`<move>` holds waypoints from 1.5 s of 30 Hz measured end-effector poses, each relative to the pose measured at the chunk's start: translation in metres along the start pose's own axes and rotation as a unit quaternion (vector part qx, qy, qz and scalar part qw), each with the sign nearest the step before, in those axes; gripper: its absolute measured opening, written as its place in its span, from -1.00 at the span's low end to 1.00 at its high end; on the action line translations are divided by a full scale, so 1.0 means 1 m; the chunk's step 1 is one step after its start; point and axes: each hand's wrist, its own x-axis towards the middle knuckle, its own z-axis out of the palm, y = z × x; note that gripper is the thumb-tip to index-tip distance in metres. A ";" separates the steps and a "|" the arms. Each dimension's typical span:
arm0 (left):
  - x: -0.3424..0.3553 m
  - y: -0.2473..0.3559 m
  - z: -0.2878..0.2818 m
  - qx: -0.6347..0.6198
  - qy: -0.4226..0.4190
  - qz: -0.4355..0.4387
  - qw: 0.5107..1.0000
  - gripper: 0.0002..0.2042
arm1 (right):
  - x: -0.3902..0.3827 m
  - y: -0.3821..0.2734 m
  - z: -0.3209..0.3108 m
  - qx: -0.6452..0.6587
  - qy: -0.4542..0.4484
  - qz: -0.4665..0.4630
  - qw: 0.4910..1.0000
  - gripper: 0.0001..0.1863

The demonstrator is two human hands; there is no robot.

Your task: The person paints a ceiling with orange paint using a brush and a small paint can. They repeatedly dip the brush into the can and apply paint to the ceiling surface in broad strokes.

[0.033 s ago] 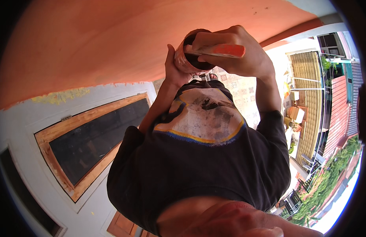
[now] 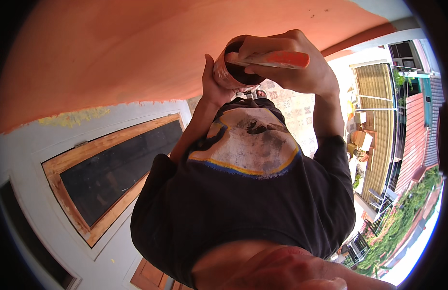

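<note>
My left hand [image 2: 213, 89] cups a round paint pot [image 2: 224, 72] from its left side and below, with the thumb up along the wall. The pot's outside is streaked with pale and reddish paint, and its mouth is tipped toward my right. My right hand [image 2: 313, 72] is closed round a paintbrush [image 2: 284, 59] whose handle is smeared orange-red. The brush's far end reaches into the pot's dark mouth; its bristles are hidden there, and so is the paint level.
Close ahead rises an orange-painted wall [image 2: 137, 53] with a ragged lower paint edge. On the left, a white wall [image 2: 23, 145] holds a wood-framed dark window [image 2: 122, 169]. Patterned floor tiles [image 2: 294, 106] lie below. Corrugated roofs [image 2: 374, 130] and greenery stand off to the right.
My right hand and the brush handle have shifted slightly to the right. My left hand and the pot have stayed in place.
</note>
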 end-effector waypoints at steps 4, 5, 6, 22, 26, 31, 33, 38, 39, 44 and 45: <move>0.000 0.002 0.004 0.008 -0.012 -0.004 1.000 -0.19 | -0.004 -0.003 -0.010 0.039 -0.013 0.091 0.995 -0.82; 0.000 0.002 0.005 0.003 0.012 -0.004 1.000 -0.19 | -0.003 -0.002 -0.009 0.012 -0.030 0.079 0.996 -0.82; 0.001 0.001 0.007 -0.001 0.035 -0.006 0.999 -0.19 | -0.001 -0.001 -0.007 -0.012 -0.040 0.067 0.997 -0.83; 0.020 0.005 -0.025 -0.077 -0.059 -0.025 0.995 -0.08 | 0.002 0.008 -0.039 0.010 0.042 -0.002 0.999 -0.80; 0.022 0.010 -0.008 -0.039 0.005 -0.002 0.999 -0.11 | 0.006 0.010 -0.050 -0.007 0.035 -0.040 0.999 -0.80; 0.027 0.013 -0.003 -0.138 -0.101 -0.020 0.985 -0.27 | 0.011 0.020 -0.046 -0.072 -0.014 -0.089 0.993 -0.74; 0.029 0.012 -0.004 -0.104 -0.064 -0.014 0.992 -0.30 | 0.012 0.022 -0.041 -0.145 -0.017 -0.111 0.983 -0.72; 0.037 0.025 0.005 -0.045 -0.058 0.031 0.997 -0.34 | 0.014 0.017 -0.029 -0.171 0.088 -0.089 0.977 -0.69; 0.040 0.029 0.008 -0.024 -0.054 0.046 0.997 -0.33 | 0.016 0.017 -0.028 -0.164 0.117 -0.097 0.975 -0.69; 0.046 0.046 0.028 0.003 -0.065 0.070 0.995 -0.34 | 0.022 0.016 -0.024 -0.189 0.214 -0.152 0.946 -0.64; 0.047 0.047 0.031 -0.004 -0.071 0.071 0.995 -0.37 | 0.023 0.017 -0.024 -0.197 0.236 -0.166 0.937 -0.62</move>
